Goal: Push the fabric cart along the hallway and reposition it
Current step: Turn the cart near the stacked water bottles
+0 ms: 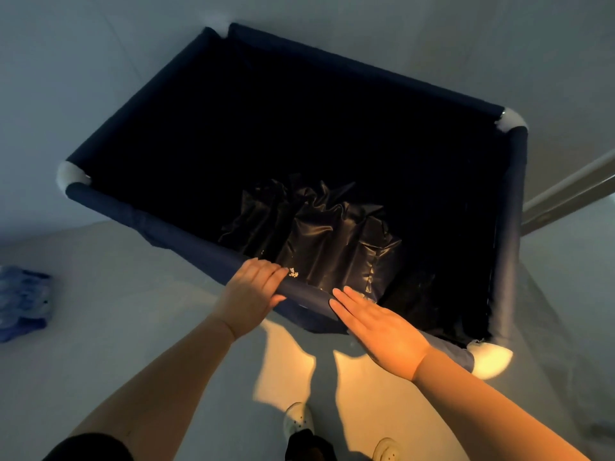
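A dark navy fabric cart (173,227) with a padded tube rim and white corner joints fills the middle of the head view. Its inside is deep and dark. A crumpled black plastic bag (319,241) lies in the near part of it. My left hand (249,294) is wrapped around the near rim bar, fingers over the top and thumb under. Just to its right, my right hand (376,324) lies flat on the same bar, fingers straight and together, not curled around it.
Pale smooth floor lies all around the cart. A blue bundle (21,301) sits on the floor at the left edge. At the right, a light baseboard or wall edge (565,194) runs diagonally close to the cart's corner. My white shoes (299,420) show below.
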A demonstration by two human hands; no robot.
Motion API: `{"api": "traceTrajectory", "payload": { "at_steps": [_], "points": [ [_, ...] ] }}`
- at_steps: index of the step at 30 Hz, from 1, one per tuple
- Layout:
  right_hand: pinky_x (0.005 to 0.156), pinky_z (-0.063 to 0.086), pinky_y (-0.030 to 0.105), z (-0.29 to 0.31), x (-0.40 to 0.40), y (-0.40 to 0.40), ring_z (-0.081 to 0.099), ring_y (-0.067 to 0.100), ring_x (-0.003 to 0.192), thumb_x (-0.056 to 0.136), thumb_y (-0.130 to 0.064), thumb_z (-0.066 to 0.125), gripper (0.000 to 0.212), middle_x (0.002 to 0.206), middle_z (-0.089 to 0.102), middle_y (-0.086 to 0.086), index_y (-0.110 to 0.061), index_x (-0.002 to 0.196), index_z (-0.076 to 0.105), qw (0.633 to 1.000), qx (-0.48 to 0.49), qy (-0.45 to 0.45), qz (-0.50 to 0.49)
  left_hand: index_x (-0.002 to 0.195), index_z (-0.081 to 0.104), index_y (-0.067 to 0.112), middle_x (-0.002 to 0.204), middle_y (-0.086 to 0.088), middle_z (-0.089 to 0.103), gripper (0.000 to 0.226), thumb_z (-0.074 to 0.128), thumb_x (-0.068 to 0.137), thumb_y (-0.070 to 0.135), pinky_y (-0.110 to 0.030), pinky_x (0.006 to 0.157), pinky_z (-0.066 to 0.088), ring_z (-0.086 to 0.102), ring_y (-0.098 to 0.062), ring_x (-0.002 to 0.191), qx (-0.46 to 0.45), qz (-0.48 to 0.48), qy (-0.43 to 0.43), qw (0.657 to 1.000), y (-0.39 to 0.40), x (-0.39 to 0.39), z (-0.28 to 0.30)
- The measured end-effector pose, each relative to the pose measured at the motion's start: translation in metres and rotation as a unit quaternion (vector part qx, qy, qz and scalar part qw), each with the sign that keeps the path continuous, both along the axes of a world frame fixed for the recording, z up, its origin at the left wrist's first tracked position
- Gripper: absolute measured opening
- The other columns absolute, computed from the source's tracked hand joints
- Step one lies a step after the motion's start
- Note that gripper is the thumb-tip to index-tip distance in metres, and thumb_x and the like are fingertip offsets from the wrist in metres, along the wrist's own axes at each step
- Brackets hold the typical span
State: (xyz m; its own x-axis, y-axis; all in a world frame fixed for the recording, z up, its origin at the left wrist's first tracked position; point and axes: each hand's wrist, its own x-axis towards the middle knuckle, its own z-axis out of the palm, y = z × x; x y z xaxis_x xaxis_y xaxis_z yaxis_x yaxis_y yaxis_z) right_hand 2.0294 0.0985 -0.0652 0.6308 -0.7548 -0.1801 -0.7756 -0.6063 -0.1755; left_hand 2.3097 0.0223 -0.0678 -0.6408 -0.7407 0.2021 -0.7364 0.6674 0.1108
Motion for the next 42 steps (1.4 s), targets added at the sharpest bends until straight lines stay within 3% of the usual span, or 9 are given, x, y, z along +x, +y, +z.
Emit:
{"api": "traceTrajectory", "payload": {
  "at_steps": [5, 9, 16, 21, 24, 31, 35, 38, 42],
  "points": [
    [0.110, 0.029, 0.035, -0.001, -0.004, -0.002, 0.003, 0.021, 0.144, 0.077, -0.002, 0.068, 0.099, 0.158, 0.003, 0.004, -0.015, 0.149, 0.002, 1.000, 0.005, 0.024, 0.012, 0.109, 0.064, 0.000, 0.099, -0.016, 0.066, 0.040, 0.053, 0.085, 0.030, -0.047, 0.091, 0.047, 0.062, -0.032, 0.091, -0.058, 0.016, 0.037, 0.998, 0.013, 0.001, -0.006],
    [0.111, 0.017, 0.033, 0.003, -0.010, -0.002, 0.006, 0.020, 0.144, 0.073, -0.001, 0.070, 0.097, 0.158, 0.007, 0.005, -0.013, 0.149, 0.010, 0.999, -0.002, 0.030, 0.036, 0.113, 0.063, 0.004, 0.103, -0.012, 0.066, 0.043, 0.059, 0.082, 0.033, -0.045, 0.096, 0.044, 0.062, -0.029, 0.098, -0.052, 0.056, 0.015, 0.997, 0.032, -0.003, -0.008],
    [0.110, 0.019, 0.035, 0.011, -0.025, 0.000, 0.015, 0.021, 0.142, 0.072, 0.001, 0.069, 0.093, 0.155, 0.019, 0.008, -0.012, 0.148, 0.017, 0.995, -0.013, 0.031, 0.091, 0.121, 0.057, 0.007, 0.111, -0.010, 0.063, 0.050, 0.064, 0.080, 0.035, -0.043, 0.101, 0.039, 0.057, -0.027, 0.105, -0.037, 0.122, -0.001, 0.992, 0.067, -0.016, -0.020],
    [0.110, 0.017, 0.036, 0.012, -0.041, 0.002, 0.015, 0.023, 0.141, 0.071, 0.004, 0.068, 0.091, 0.154, 0.020, 0.009, -0.011, 0.147, 0.020, 0.989, -0.018, 0.033, 0.146, 0.127, 0.050, 0.006, 0.117, -0.012, 0.060, 0.046, 0.045, 0.090, 0.034, -0.043, 0.107, 0.027, 0.053, -0.029, 0.111, -0.043, 0.155, 0.015, 0.987, 0.100, -0.030, -0.029],
    [0.109, 0.017, 0.036, 0.011, -0.055, 0.001, 0.017, 0.023, 0.141, 0.070, 0.005, 0.069, 0.093, 0.153, 0.021, 0.009, -0.011, 0.147, 0.021, 0.983, -0.025, 0.031, 0.178, 0.128, 0.049, 0.006, 0.117, -0.013, 0.062, 0.047, 0.050, 0.089, 0.033, -0.042, 0.106, 0.029, 0.055, -0.029, 0.110, -0.060, 0.163, 0.032, 0.984, 0.115, -0.040, -0.035],
    [0.111, 0.017, 0.035, 0.007, -0.094, -0.003, 0.015, 0.021, 0.142, 0.075, 0.005, 0.066, 0.089, 0.154, 0.020, 0.009, -0.012, 0.148, 0.016, 0.967, -0.036, 0.030, 0.250, 0.133, 0.045, 0.007, 0.120, -0.010, 0.062, 0.049, 0.046, 0.093, 0.036, -0.038, 0.104, 0.033, 0.056, -0.025, 0.110, -0.102, 0.151, -0.031, 0.983, 0.146, -0.071, -0.034],
    [0.109, 0.025, 0.039, 0.004, -0.117, -0.005, 0.022, 0.024, 0.139, 0.074, 0.005, 0.070, 0.094, 0.152, 0.022, 0.010, -0.012, 0.148, 0.016, 0.959, -0.060, 0.024, 0.276, 0.133, 0.047, 0.009, 0.124, -0.009, 0.060, 0.057, 0.058, 0.087, 0.040, -0.039, 0.103, 0.035, 0.054, -0.025, 0.115, -0.051, 0.200, -0.070, 0.976, 0.164, -0.106, -0.028],
    [0.108, 0.024, 0.049, 0.003, -0.134, 0.000, 0.025, 0.031, 0.138, 0.071, 0.011, 0.068, 0.089, 0.149, 0.027, 0.012, -0.009, 0.145, 0.023, 0.959, -0.104, 0.024, 0.264, 0.134, 0.045, 0.011, 0.128, -0.007, 0.057, 0.058, 0.059, 0.086, 0.042, -0.039, 0.104, 0.034, 0.051, -0.024, 0.119, -0.014, 0.236, -0.074, 0.969, 0.175, -0.131, -0.021],
    [0.107, 0.024, 0.054, -0.002, -0.152, 0.021, 0.028, 0.037, 0.135, 0.061, 0.021, 0.065, 0.093, 0.147, 0.030, 0.015, -0.007, 0.142, 0.031, 0.974, -0.140, 0.029, 0.173, 0.136, 0.042, 0.010, 0.131, -0.009, 0.054, 0.054, 0.053, 0.090, 0.037, -0.042, 0.106, 0.030, 0.046, -0.027, 0.122, 0.014, 0.256, -0.053, 0.965, 0.186, -0.163, -0.017]
  ]
}}
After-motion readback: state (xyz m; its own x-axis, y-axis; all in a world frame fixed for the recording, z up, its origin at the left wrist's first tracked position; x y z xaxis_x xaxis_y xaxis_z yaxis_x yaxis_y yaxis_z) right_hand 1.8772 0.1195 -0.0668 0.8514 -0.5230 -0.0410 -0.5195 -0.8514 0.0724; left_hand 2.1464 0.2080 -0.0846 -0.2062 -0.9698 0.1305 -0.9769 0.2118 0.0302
